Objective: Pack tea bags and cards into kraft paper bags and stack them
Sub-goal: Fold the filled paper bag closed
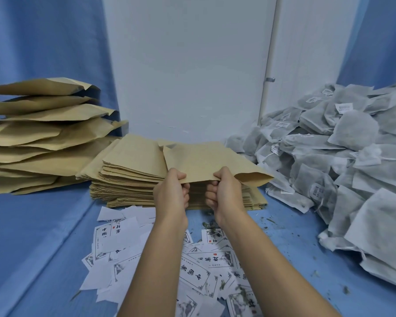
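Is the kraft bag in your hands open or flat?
Barely open. The left hand and right hand pinch the kraft bag at its near edge; a small gap shows at its right corner only.

Top kraft bag [206, 161]: flat, near edge lifted off the empty-bag pile [128, 179]
Bulging bags [39, 133]: stacked, far left
Tea bags [341, 156]: grey heap, right
Cards [197, 271]: scattered, nearest

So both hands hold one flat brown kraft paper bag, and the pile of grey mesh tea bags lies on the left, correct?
No: the head view shows the pile of grey mesh tea bags on the right. The left hand and right hand do hold one flat brown kraft paper bag.
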